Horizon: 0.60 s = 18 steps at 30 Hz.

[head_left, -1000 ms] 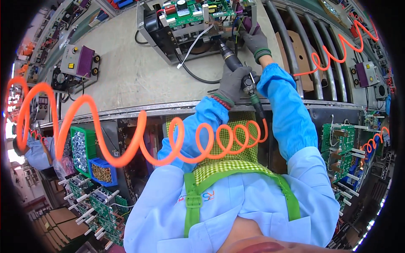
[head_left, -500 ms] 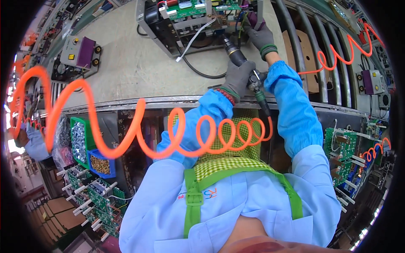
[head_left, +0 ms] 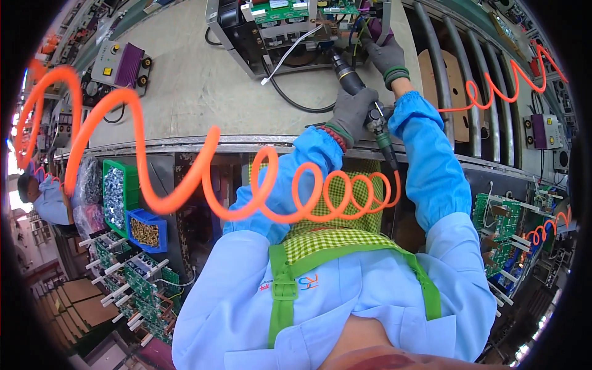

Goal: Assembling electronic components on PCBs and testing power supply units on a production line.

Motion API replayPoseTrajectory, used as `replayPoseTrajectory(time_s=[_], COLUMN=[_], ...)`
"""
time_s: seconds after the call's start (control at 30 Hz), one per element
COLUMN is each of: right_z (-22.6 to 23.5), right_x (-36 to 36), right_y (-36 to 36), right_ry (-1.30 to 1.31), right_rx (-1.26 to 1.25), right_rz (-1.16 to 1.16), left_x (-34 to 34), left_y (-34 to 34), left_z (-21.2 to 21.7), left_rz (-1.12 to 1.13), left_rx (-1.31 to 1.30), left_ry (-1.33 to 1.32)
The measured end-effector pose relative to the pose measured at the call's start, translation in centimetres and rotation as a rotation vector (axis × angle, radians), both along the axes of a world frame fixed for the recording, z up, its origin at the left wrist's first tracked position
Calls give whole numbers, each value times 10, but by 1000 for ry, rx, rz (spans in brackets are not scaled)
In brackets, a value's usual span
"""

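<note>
My gloved left hand is wrapped around a black and green pneumatic screwdriver. The tool's tip reaches the lower front of an open metal-framed electronic unit, which carries green circuit boards, a black fan and loose wires. At the unit's right corner, my gloved right hand is closed beside a purple panel; its fingertips are partly hidden among the wires. A white cable hangs from the front of the unit, and a black cable curves across the bench near my left hand.
An orange coiled air hose runs from the tool across the foreground. Left stand a green bin of metal parts, a blue bin of brass-coloured parts and circuit boards. Metal rollers lie right of the bench. Another person is far left.
The view has shifted slightly, and the coiled hose has swayed. Both hands keep their places at the unit, with the screwdriver still in my left hand.
</note>
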State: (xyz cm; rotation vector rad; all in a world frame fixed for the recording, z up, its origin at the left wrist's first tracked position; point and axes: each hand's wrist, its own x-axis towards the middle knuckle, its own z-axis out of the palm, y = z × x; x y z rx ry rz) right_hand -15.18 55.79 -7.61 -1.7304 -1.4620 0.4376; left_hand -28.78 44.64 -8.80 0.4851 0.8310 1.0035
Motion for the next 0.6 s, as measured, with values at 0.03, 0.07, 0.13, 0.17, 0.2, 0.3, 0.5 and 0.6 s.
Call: replayPoseTrajectory(time_s=[0.03,0.07,0.13,0.17,0.2,0.3,0.5,0.6], right_z=[-2,-3,-4,-5,-5,-6,2,2], right_x=[0,0,-1,-1,-1,0,1,-1], right_y=[2,3,6,6,7,7,2,1], right_ry=[-10,-16,26,35,37,10,57,23], right_rx=[5,16,19,16,13,28,-69,15], right_rz=[-2,-12,28,45,56,-3,61,30], left_x=[-1,-2,-3,-2,-2,-1,-4,-7], left_y=[1,1,0,-1,-1,1,1,1], left_z=[0,1,2,2,2,2,9,11], left_rz=[-8,-8,9,20,27,25,11,-12], left_rx=[-10,-15,-20,-8,8,8,-32,-39], left_ry=[4,12,28,39,39,-40,-17,14])
